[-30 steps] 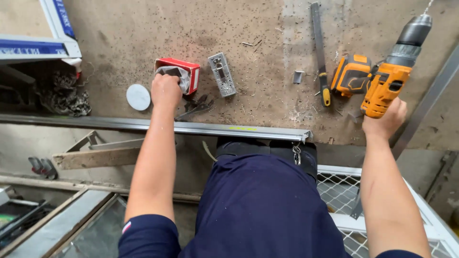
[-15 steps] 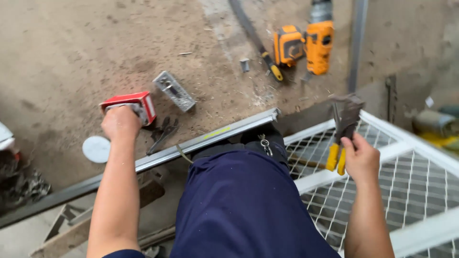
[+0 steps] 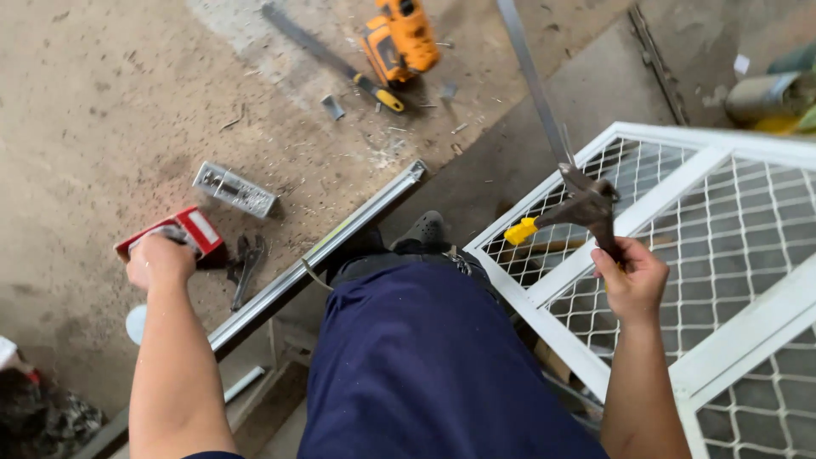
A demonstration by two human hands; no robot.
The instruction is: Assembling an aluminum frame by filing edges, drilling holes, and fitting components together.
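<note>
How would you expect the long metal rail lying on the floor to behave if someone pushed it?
The metal rail looks stiff and flat-sided, so it would probably slide rather than roll. Being long, it may pivot if pushed at one end, near the pliers.

Red box (image 3: pixel 183 234), orange drill (image 3: pixel 406 34), white mesh panel (image 3: pixel 748 221), perhaps yellow-tipped pliers (image 3: pixel 578 208)
</note>
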